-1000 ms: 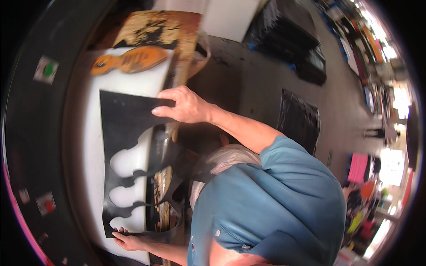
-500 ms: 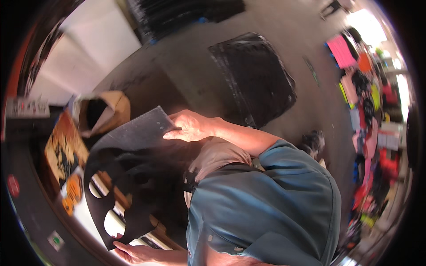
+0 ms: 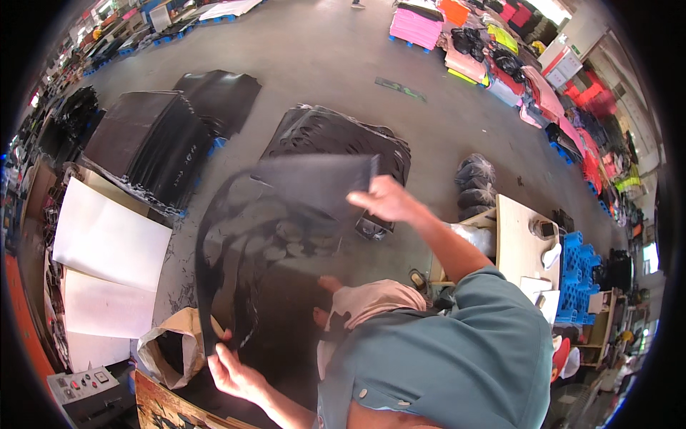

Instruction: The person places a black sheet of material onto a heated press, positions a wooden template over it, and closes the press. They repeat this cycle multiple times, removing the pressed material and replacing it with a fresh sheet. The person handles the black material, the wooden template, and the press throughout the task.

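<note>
Black sheet [image 3: 314, 179] curves above the floor [image 3: 314, 61]; left grip [image 3: 234, 373] and right grip [image 3: 386, 200] each clamp one end. The tan sack [image 3: 194, 349] near the wooden board [image 3: 163, 404] gapes; its contents are indistinguishable.

Pink stack [image 3: 413, 28], white boards [image 3: 108, 239].

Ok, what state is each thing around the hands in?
Black cut-out sheet: held up in both hands, bowed, partly blurred.
Left hand: closed on the sheet's lower end.
Right hand: closed on its upper right edge.
Black sheet stack: on the floor, cut-outs in its top.
Tan bag: mouth open.
Control panel: on or off, cannot tell.
</note>
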The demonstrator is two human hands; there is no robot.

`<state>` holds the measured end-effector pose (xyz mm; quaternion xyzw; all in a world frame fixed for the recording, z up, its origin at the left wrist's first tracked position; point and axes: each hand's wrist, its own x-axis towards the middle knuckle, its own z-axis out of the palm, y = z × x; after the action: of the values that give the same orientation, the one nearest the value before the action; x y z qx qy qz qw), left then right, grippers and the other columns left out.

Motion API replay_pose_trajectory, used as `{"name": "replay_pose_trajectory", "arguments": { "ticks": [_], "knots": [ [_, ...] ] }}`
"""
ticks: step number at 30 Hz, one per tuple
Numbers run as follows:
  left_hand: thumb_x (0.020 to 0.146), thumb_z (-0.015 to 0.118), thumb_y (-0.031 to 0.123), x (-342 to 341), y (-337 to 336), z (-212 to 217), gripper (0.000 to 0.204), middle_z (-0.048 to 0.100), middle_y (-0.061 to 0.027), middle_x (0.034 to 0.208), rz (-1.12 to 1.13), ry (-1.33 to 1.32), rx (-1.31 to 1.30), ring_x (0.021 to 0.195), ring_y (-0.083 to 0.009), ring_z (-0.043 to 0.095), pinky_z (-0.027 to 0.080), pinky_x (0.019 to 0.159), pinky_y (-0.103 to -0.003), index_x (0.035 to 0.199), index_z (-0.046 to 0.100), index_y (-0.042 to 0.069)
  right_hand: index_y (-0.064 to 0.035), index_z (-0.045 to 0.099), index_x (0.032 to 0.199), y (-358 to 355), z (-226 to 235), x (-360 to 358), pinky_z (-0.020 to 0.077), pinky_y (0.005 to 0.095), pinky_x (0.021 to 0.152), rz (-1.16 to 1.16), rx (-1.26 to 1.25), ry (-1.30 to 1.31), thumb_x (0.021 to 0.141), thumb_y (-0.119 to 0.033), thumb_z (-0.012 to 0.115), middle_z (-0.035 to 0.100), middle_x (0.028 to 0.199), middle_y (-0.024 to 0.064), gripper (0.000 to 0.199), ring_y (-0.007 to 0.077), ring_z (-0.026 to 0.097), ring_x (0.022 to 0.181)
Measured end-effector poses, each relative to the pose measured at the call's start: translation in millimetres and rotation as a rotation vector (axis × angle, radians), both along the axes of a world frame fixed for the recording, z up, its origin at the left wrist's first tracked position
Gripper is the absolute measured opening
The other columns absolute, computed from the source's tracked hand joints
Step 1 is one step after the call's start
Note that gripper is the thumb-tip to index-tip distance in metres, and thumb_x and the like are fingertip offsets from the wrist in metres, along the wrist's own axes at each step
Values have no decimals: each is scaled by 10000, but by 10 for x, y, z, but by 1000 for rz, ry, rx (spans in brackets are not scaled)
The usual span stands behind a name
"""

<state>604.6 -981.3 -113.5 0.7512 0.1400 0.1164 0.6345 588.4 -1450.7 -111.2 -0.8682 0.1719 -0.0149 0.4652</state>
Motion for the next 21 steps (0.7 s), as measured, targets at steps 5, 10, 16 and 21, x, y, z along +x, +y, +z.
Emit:
{"name": "replay_pose_trajectory", "arguments": {
  "ticks": [5, 10, 16, 21],
  "knots": [
    [1078, 639, 69, 613, -895, 291, 181, 770, -182, 1145, -388, -134, -393, 1009, -262, 774, 635, 941, -384, 1184, 738, -38, -87, 612, 506, -1078, 749, -307, 491, 333, 559, -414, -235, -105, 913, -665, 777, 590, 519, 15, 725, 123, 587, 525],
    [1071, 675, 101, 1203, -1718, 344, 196, 767, -195, 1149, -553, -141, -633, 1023, -336, 784, 667, 930, -446, 1212, 737, -20, -142, 671, 677, -2279, 1484, -19, 360, 239, 498, -585, -458, -155, 959, -566, 792, 613, 612, -49, 522, 51, 507, 527],
    [1074, 674, 97, 2091, -2885, 97, 107, 775, -122, 1115, -593, -12, -601, 1016, -257, 772, 607, 878, -346, 992, 714, 41, -170, 430, 644, -3540, 1677, 1165, 282, 302, 547, -455, -667, -233, 976, -514, 797, 392, 673, -98, 603, 42, 341, 641],
    [1078, 674, 122, 3194, -3792, -828, 84, 777, -74, 1115, -506, 110, -616, 1015, -242, 775, 631, 883, -354, 1064, 728, 60, 65, 716, 880, -4493, 1196, 2783, 489, 444, 644, -192, -580, -19, 957, -487, 751, 582, 679, 206, 558, 191, 560, 657]
  ]
}}
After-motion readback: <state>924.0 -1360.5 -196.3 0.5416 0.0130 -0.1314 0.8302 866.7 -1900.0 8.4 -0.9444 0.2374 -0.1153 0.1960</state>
